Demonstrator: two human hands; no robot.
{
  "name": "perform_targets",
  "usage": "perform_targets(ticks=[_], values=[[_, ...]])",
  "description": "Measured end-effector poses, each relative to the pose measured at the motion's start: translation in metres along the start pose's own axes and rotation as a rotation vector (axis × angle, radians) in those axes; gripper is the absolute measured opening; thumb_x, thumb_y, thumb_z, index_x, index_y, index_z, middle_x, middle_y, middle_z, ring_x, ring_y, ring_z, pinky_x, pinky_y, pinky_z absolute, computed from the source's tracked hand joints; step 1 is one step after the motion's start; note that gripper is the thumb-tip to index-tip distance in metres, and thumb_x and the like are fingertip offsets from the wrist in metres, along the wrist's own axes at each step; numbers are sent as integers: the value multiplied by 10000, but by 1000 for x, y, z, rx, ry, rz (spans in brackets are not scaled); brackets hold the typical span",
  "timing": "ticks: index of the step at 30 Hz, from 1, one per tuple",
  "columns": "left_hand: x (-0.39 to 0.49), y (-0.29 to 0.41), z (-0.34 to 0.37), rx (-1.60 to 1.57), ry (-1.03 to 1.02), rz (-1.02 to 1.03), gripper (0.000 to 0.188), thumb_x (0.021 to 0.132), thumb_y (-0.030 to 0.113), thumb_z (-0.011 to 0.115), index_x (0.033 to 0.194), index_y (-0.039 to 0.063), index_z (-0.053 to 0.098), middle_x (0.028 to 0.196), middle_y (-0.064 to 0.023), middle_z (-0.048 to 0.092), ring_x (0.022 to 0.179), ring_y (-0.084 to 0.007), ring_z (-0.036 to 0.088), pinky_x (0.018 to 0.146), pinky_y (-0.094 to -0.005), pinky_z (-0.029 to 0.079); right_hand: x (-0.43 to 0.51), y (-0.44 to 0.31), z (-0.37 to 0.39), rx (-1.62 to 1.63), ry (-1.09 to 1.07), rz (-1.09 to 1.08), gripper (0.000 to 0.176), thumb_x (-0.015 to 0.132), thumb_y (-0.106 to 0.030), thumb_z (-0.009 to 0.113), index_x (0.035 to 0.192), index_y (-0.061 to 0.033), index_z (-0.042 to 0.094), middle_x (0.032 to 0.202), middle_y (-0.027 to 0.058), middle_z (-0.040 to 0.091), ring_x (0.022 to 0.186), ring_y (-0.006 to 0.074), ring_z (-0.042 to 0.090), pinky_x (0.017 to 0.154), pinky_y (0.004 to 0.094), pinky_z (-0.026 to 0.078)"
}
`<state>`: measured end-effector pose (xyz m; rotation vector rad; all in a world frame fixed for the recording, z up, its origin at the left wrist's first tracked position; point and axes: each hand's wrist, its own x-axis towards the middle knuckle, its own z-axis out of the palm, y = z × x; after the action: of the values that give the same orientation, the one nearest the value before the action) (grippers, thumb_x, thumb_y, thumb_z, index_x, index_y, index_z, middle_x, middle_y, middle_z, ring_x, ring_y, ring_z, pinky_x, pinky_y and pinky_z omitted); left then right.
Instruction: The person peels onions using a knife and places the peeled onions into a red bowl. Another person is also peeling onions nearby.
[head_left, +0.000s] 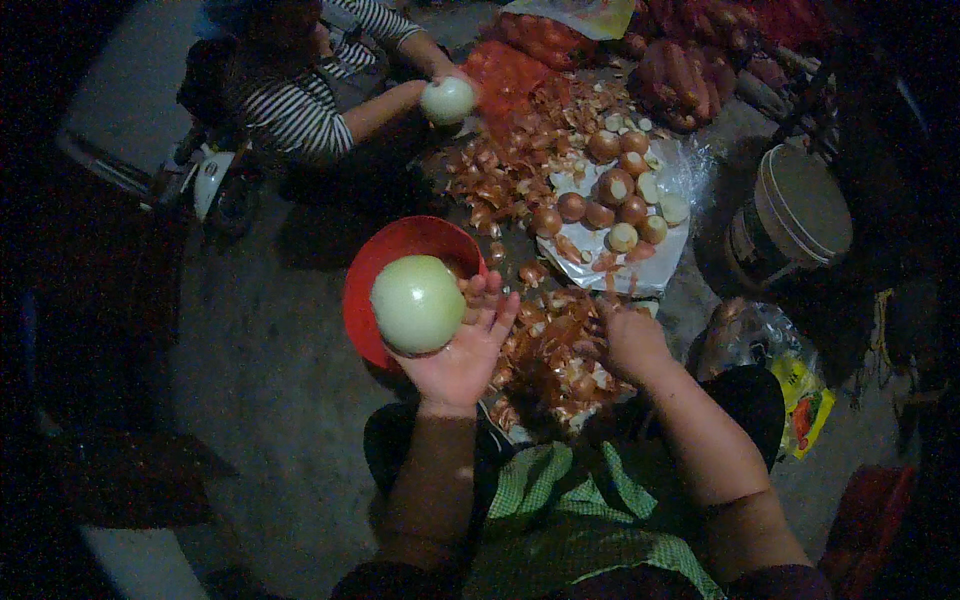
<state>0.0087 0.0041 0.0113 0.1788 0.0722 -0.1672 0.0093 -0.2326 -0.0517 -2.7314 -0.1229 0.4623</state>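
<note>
A large peeled onion (418, 304) rests against the open palm and fingers of my left hand (459, 360), over a red plastic basin (361, 300). My right hand (634, 337) is over a heap of brown onion skins (559, 345); its fingers are curled and partly hidden, and whether they hold anything is unclear. Beyond it, several unpeeled onions (616, 186) and pale cut pieces (622, 237) lie on a white plastic sheet (660, 274).
A person in striped sleeves (296, 120) holds another peeled onion (448, 100) at the upper left. Red net sacks (517, 71) stand at the top. A lidded bucket (802, 202) and a clear plastic bag (772, 337) are on the right.
</note>
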Motion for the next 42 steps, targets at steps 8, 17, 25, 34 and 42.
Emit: perform_targets(ticks=[8,17,25,34,42], values=[[-1,16,-25,97,269,157,960,826,738,566,1430,9,403,1468,-188,435,1278,-352,461,1062,-463,399,6,53,52,-195,-192,-20,222,861,-215,610,925,-37,724,943,183,719,848,354,712,712,482,575],[-2,17,-45,650,241,-43,370,1024,319,433,1200,13,543,1196,-173,616,1110,-302,590,918,-409,492,100,176,148,163,-12,215,317,865,-281,628,1033,-19,692,953,240,698,874,404,677,760,504,536],[36,1,-66,932,463,-260,341,995,265,482,1231,23,533,1201,-146,605,1113,-273,579,915,-397,494,231,259,158,359,271,384,353,799,-239,709,1039,18,685,921,200,723,892,349,706,767,423,537],[55,-4,-78,1074,585,-499,347,963,205,537,1265,34,521,1206,-116,594,1116,-239,567,910,-382,496,373,318,200,565,328,456,714,743,-416,813,1291,-53,535,1116,218,682,1018,396,658,855,479,514],[42,7,-64,1102,518,-663,384,934,151,586,1295,44,510,1211,-88,583,1119,-210,556,907,-369,498,382,278,217,282,190,252,998,575,-462,909,1356,-81,419,1188,193,645,1060,367,640,903,447,523]])
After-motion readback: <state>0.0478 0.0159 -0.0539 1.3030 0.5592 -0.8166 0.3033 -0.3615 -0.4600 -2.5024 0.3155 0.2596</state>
